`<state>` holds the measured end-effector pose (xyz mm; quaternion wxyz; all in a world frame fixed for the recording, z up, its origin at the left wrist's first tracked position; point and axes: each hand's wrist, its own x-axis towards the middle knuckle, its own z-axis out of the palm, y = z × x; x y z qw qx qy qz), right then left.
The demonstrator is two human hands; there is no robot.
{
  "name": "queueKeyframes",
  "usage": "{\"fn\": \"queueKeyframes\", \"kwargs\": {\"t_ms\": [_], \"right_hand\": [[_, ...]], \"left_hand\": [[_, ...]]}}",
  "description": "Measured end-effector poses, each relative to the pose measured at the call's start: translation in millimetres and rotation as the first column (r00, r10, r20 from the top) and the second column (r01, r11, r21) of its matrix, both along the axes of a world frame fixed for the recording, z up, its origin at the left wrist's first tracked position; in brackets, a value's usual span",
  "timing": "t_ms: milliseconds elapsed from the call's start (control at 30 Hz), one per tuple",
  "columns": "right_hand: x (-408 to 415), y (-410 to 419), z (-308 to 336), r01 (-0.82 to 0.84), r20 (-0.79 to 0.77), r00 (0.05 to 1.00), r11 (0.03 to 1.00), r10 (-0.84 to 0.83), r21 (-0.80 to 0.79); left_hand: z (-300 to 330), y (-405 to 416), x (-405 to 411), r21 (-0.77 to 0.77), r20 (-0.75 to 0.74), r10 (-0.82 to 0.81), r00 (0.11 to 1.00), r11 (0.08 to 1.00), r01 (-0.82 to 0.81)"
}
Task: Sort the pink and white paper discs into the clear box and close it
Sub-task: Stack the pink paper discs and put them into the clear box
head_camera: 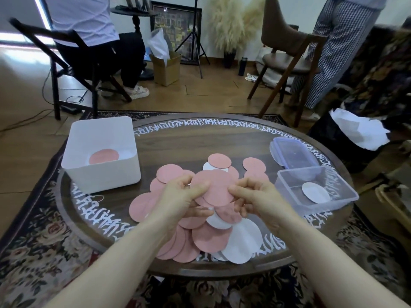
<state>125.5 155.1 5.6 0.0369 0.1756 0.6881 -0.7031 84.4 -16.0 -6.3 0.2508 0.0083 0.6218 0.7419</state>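
Note:
Above the middle of the round table (222,138), my left hand (182,198) and my right hand (255,198) both pinch a small stack of pink paper discs (214,187), one at each edge. Beneath them lies a loose pile of pink discs (209,238) and white discs (242,243) spreading toward the near rim. The clear box (320,205) stands open at the right with one white disc (315,192) inside. Behind it lies its clear lid (293,154) with a purple rim.
A white bin (97,174) at the table's left holds a pink disc over white ones. Beyond the table a seated person (93,30) is at the left, a brown chair (287,47) and a standing person (338,41) at the right. A black bag (347,138) sits at the far right.

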Motion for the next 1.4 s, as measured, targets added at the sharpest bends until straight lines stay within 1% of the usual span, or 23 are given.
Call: {"fn": "queueKeyframes", "kwargs": {"t_ms": [133,167,200,233,267,300,333,400,467,533,633,700,767,867,900,967,1000,1033,1100,1167,1233,1300,1400], "right_hand": [[-1,-1,-4,-0.026,-0.012,1.000,0.998,0.027,0.054],[-2,3,-7,-0.006,-0.024,1.000,0.993,0.009,0.119],[-3,9,-11,0.023,-0.047,0.999,0.970,-0.012,0.241],[-4,16,-16,0.051,-0.081,0.996,0.915,-0.020,0.400],[-5,22,-20,0.065,-0.108,0.994,0.838,-0.007,0.542],[-6,28,-25,0.054,-0.110,0.994,0.769,0.022,0.637],[-6,31,-30,0.015,-0.080,0.995,0.726,0.055,0.687],[-5,33,-39,-0.122,0.047,0.991,0.687,0.127,0.716],[-2,31,-47,-0.223,0.132,0.973,0.644,0.188,0.731],[0,28,-52,-0.235,0.123,0.968,0.628,0.217,0.742],[1,24,-55,-0.162,0.057,0.982,0.646,0.180,0.746],[1,21,-55,-0.082,-0.004,0.992,0.653,0.128,0.753],[0,20,-53,0.002,-0.064,0.996,0.694,0.064,0.720],[-2,23,-42,0.069,-0.116,0.993,0.802,0.000,0.594],[-2,24,-37,0.087,-0.120,0.992,0.844,-0.027,0.530],[1,22,-27,0.108,-0.089,0.993,0.946,-0.084,0.306],[4,20,-23,0.099,-0.063,0.994,0.975,-0.088,0.198],[7,17,-20,0.073,-0.040,0.997,0.989,-0.068,0.131],[12,10,-17,0.005,-0.019,1.000,0.997,-0.003,0.072],[14,3,-17,-0.049,-0.031,0.998,0.996,0.051,0.070],[15,-2,-17,-0.075,-0.056,0.995,0.986,0.085,0.148],[15,-4,-18,-0.087,-0.075,0.992,0.974,0.105,0.211],[16,-4,-19,-0.118,-0.083,0.985,0.942,0.151,0.315]], "left_hand": [[-3,2,0,-0.020,-0.020,0.075,0.997,0.997,-0.075],[-5,1,-2,-0.018,-0.020,0.104,0.994,0.994,-0.104],[-6,-2,-3,-0.017,-0.019,0.133,0.991,0.991,-0.134],[-8,-5,-5,-0.019,-0.016,0.162,0.987,0.987,-0.162],[-9,-9,-8,-0.027,-0.013,0.187,0.982,0.982,-0.187],[-11,-13,-10,-0.033,-0.006,0.210,0.978,0.977,-0.210],[-14,-17,-12,-0.036,0.008,0.236,0.972,0.971,-0.235],[-17,-23,-15,-0.039,0.049,0.283,0.958,0.959,-0.281],[-19,-26,-16,-0.041,0.083,0.301,0.950,0.953,-0.299],[-18,-27,-16,-0.025,0.115,0.287,0.951,0.958,-0.286],[-16,-23,-15,-0.016,0.152,0.259,0.954,0.966,-0.259],[-15,-19,-14,-0.022,0.157,0.261,0.952,0.965,-0.261],[-14,-17,-13,-0.019,0.151,0.254,0.955,0.967,-0.254],[-12,-15,-11,-0.029,0.125,0.231,0.965,0.973,-0.229],[-12,-16,-9,-0.034,0.112,0.223,0.968,0.975,-0.221],[-11,-15,-6,-0.042,0.087,0.198,0.976,0.980,-0.195],[-10,-14,-4,-0.047,0.079,0.186,0.979,0.982,-0.182],[-9,-13,-1,-0.046,0.077,0.168,0.983,0.985,-0.165],[-9,-9,2,-0.039,0.087,0.116,0.989,0.993,-0.113],[-9,-5,5,-0.040,0.087,0.054,0.995,0.998,-0.051],[-10,-3,8,-0.030,0.052,0.010,0.999,0.999,-0.009],[-11,1,10,-0.039,-0.030,-0.015,0.999,0.999,0.014],[-13,3,10,-0.099,-0.163,-0.027,0.986,0.995,0.011]]}}
